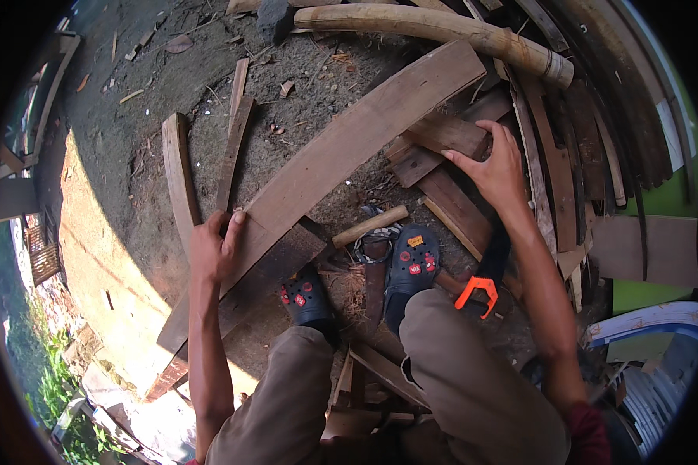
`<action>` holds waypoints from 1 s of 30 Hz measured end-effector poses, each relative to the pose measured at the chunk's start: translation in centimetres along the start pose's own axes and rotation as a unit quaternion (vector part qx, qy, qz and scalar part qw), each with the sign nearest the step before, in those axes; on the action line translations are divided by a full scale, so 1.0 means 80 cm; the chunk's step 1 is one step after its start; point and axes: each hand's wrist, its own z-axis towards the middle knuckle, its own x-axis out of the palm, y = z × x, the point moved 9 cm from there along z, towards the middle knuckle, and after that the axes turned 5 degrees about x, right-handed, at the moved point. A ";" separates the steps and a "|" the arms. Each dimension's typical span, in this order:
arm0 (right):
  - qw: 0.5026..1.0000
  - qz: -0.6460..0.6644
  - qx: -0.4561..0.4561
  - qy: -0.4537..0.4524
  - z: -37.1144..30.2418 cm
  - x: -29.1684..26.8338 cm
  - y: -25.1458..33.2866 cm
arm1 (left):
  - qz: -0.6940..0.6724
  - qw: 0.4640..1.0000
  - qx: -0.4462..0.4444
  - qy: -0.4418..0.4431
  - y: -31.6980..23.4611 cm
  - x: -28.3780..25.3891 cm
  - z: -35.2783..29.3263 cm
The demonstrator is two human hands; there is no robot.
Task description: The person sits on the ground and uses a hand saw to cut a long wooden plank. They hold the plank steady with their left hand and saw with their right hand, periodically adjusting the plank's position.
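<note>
Fingers (237, 222) of the left hand (217, 249) hold the edge of a long plank (357, 147) in the head view, the thumb laid on its upper face. From that grip the long plank slants forward and to the right, well past the left fingers, while its other end drops back toward the person. A dark block (275, 270) lies beneath it, just right of the left fingers and a little nearer the body.

The fingers of the right hand (495, 163) are spread fairly wide across the end of a short block (450, 134), gripping it with the thumb at the near edge and the forefinger at the far one. The short block's other end goes under the long plank, left of those fingers.

Nearer the body than the right fingers lies a saw with an orange handle (477, 293). A bamboo pole (434, 32) stretches across the ground beyond the right fingers, and a pile of boards (558, 155) lies to their right. Two narrow wood strips, one thick (180, 167) and one thinner (235, 151), lie ahead of the left fingers. Between the two hands, nearer the body, a short stick (371, 226) rests by the dark shoes (417, 252).
</note>
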 end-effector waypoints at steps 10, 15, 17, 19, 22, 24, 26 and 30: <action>0.993 0.081 0.068 -0.049 -0.093 0.072 -0.041 | -0.019 0.994 -0.008 0.103 0.003 0.099 0.003; 0.990 0.108 0.087 -0.037 -0.094 0.075 -0.044 | -0.034 0.993 0.004 0.116 -0.008 0.096 -0.001; 0.986 0.118 0.113 -0.023 -0.095 0.080 -0.048 | -0.032 0.992 0.006 0.125 -0.015 0.098 -0.005; 0.987 0.123 0.100 -0.014 -0.095 0.083 -0.035 | -0.048 0.992 0.003 0.120 -0.015 0.112 -0.011; 0.986 0.131 0.103 -0.011 -0.103 0.088 -0.032 | -0.041 0.994 -0.018 0.102 -0.009 0.126 -0.019; 0.985 0.142 0.094 -0.016 -0.117 0.087 -0.034 | -0.052 0.992 -0.036 0.111 -0.005 0.127 -0.018; 0.987 0.133 0.073 -0.052 -0.129 0.077 -0.034 | -0.045 0.991 -0.035 0.124 -0.006 0.126 -0.013; 0.966 0.213 0.121 -0.081 -0.163 0.073 -0.062 | 0.008 0.995 0.014 0.098 -0.023 0.125 -0.018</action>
